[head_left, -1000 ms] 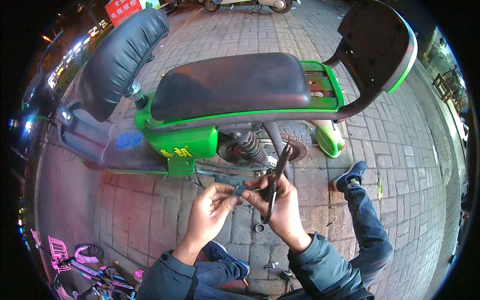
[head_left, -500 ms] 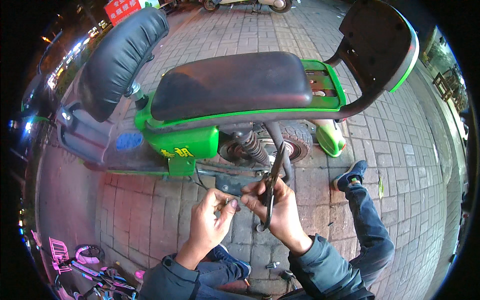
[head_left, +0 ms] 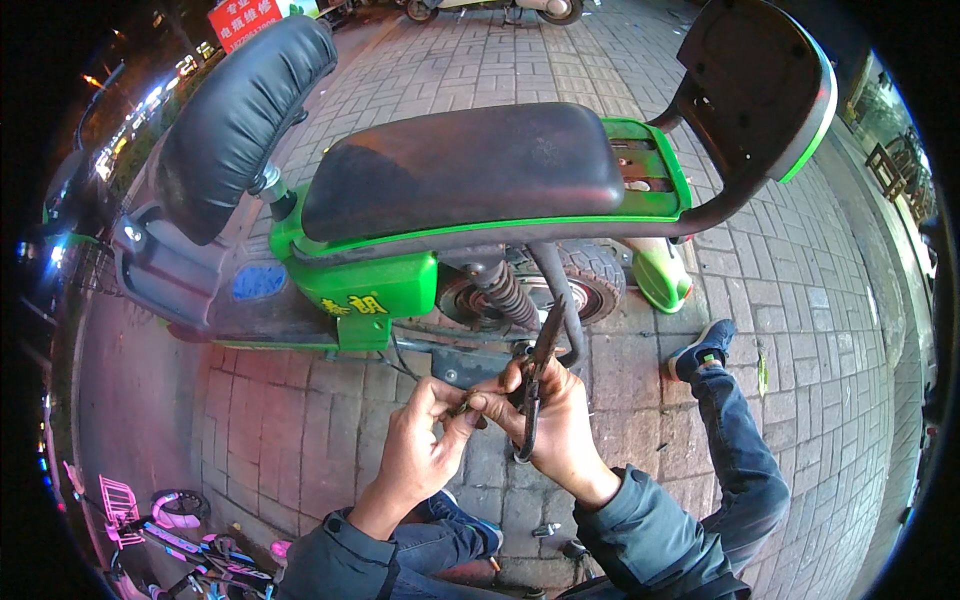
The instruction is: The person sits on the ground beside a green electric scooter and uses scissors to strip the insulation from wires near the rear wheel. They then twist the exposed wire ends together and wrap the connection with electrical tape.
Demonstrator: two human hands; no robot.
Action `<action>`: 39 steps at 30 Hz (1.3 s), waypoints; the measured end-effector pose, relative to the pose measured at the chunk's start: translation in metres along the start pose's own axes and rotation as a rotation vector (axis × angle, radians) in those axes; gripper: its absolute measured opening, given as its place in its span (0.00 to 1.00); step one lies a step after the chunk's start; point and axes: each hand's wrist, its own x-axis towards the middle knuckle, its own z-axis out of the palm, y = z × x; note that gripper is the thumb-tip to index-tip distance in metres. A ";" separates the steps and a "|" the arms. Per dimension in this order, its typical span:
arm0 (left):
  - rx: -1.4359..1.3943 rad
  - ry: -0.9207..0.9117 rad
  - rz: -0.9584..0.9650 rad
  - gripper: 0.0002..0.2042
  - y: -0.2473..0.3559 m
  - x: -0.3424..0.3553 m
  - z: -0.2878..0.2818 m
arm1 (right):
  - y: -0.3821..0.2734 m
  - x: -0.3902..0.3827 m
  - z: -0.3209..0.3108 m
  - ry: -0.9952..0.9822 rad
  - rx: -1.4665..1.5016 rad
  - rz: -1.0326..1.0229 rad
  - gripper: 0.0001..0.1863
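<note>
My left hand pinches a small metal part, partly hidden by the fingertips, and my right thumb and forefinger meet it there. A long dark metal piece, curved at its lower end, is gripped in my right hand. Just beyond both hands is the side of a green electric scooter, with its coil shock absorber and rear wheel exposed. A dark bent tube hangs from the frame behind the held piece. A dark plate lies low under the scooter.
The scooter's padded seats and backrest rise above my hands. My outstretched leg is at right. A small metal fitting lies on the paving near my lap. A pink bicycle is lower left, another scooter farther back.
My fingertips have sunk a little and come together again on the small part after parting slightly. The long dark piece has tilted and dropped somewhat, exposing more of the bent tube.
</note>
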 end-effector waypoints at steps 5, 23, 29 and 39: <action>-0.061 -0.016 -0.029 0.08 -0.003 -0.003 -0.002 | 0.006 0.003 -0.002 -0.004 0.123 0.025 0.14; 0.263 0.103 0.021 0.05 0.018 -0.005 0.000 | 0.015 -0.030 -0.023 0.247 -0.559 0.016 0.17; 0.278 0.113 0.055 0.05 0.016 -0.006 0.005 | 0.025 -0.061 -0.019 0.092 -0.943 0.241 0.27; 0.334 0.054 0.094 0.06 0.018 -0.006 0.003 | 0.023 -0.061 -0.015 0.057 -0.949 0.203 0.26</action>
